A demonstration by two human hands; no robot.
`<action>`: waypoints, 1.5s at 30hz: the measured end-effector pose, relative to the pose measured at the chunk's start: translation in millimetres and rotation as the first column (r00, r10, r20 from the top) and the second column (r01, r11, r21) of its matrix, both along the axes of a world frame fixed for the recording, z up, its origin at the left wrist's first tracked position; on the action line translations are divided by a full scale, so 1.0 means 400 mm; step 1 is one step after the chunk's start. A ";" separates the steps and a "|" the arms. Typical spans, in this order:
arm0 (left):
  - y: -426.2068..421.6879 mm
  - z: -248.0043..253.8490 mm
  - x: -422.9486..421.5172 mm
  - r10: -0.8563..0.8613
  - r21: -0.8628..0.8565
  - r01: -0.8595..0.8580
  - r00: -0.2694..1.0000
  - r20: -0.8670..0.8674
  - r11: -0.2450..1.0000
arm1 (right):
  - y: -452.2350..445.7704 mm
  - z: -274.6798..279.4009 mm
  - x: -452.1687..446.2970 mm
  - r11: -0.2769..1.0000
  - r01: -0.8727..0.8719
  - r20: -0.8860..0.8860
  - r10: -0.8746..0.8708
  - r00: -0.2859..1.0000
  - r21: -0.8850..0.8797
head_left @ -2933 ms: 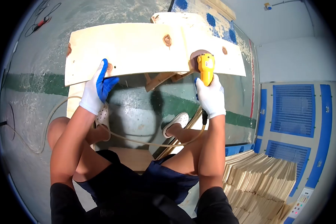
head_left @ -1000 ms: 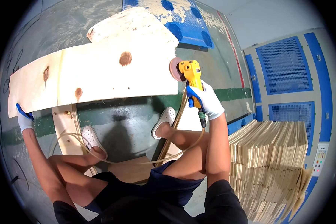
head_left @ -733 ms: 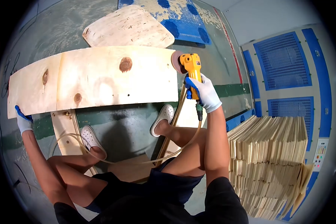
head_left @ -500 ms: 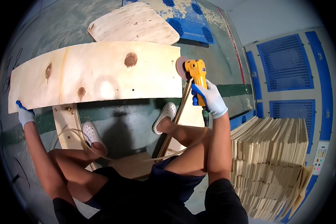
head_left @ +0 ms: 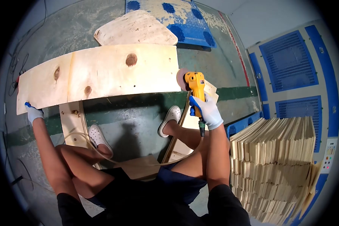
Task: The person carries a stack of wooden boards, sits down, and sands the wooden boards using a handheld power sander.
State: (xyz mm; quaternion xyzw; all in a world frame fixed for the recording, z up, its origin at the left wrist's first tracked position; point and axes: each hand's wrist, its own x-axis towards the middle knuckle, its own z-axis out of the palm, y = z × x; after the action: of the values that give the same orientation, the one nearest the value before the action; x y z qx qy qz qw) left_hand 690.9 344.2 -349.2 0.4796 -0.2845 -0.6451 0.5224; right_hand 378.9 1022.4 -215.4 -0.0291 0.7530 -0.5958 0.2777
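A long pale wooden board point(head_left: 105, 73) with dark knots lies crosswise in front of me. My left hand point(head_left: 34, 112), in a white and blue glove, grips its near left corner, thumb on top and the other fingers hidden. My gloved right hand point(head_left: 208, 111) is wrapped round the handle of a yellow sander point(head_left: 196, 84). The sander's round disc point(head_left: 182, 79) stands on edge at the board's right end; whether it touches the edge cannot be made out. A hose runs from the sander's green fitting across my lap.
Behind the board lies a rounded wooden panel point(head_left: 137, 30), beside a blue paint-worn platform point(head_left: 184, 22). Wooden supports point(head_left: 73, 122) stand below the board. At the right are a tall stack of thin boards point(head_left: 271, 150) and a cabinet with blue grilles point(head_left: 289, 62). Cables lie at the far left.
The board has shifted left since the earliest frame, and my left hand has moved to its left corner. The sander has gone from the board's top face to its right end, lately a little nearer me.
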 end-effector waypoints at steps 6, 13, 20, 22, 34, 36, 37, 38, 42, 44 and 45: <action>0.028 0.013 -0.006 0.034 -0.009 -0.035 0.999 -0.013 0.999 | -0.004 0.006 -0.001 0.992 0.117 -0.156 -0.107 0.982 0.053; 0.006 -0.017 0.032 0.040 0.054 -0.041 0.999 0.019 0.998 | -0.033 -0.021 0.046 0.983 0.083 -0.371 -0.017 0.928 0.161; 0.072 0.031 0.018 0.074 0.068 -0.080 0.993 0.096 0.994 | -0.036 -0.073 0.148 0.986 0.110 -0.486 -0.037 0.873 0.123; 0.097 0.054 0.008 0.079 0.089 -0.091 0.989 0.124 0.992 | -0.038 -0.093 0.163 0.985 0.107 -0.551 -0.013 0.834 0.138; 0.066 0.002 0.031 0.032 0.059 -0.030 0.999 -0.027 0.998 | -0.001 -0.111 0.061 0.763 0.541 -0.014 -0.583 0.813 -0.353; 0.083 0.011 0.020 -0.002 0.055 0.008 0.995 -0.104 0.998 | -0.026 -0.088 0.092 0.816 0.426 -0.060 -0.484 0.873 -0.390; 0.098 0.014 0.008 -0.002 0.070 0.011 0.991 -0.133 0.997 | -0.043 -0.075 0.108 0.834 0.378 -0.078 -0.443 0.893 -0.401; 0.109 0.011 -0.006 -0.003 0.081 0.016 0.987 -0.159 0.997 | -0.060 -0.062 0.123 0.850 0.330 -0.097 -0.401 0.911 -0.412; 0.178 0.019 -0.068 -0.145 0.099 0.167 0.969 -0.198 0.981 | -0.137 0.003 0.169 0.928 0.182 -0.184 -0.251 0.951 -0.326; 0.229 0.024 -0.096 -0.236 0.077 0.271 0.924 -0.302 0.960 | -0.158 0.003 0.167 0.981 0.091 -0.222 -0.129 0.966 -0.173; 0.252 0.023 -0.105 -0.277 0.057 0.311 0.904 -0.325 0.949 | -0.176 0.002 0.171 0.985 0.088 -0.224 -0.120 0.967 -0.148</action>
State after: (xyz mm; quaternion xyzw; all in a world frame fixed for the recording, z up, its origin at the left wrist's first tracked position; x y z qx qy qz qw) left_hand 648.8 445.2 -340.0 0.3501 -0.2319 -0.7988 0.4307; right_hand 447.4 951.9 -214.4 -0.0779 0.7379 -0.6525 0.1537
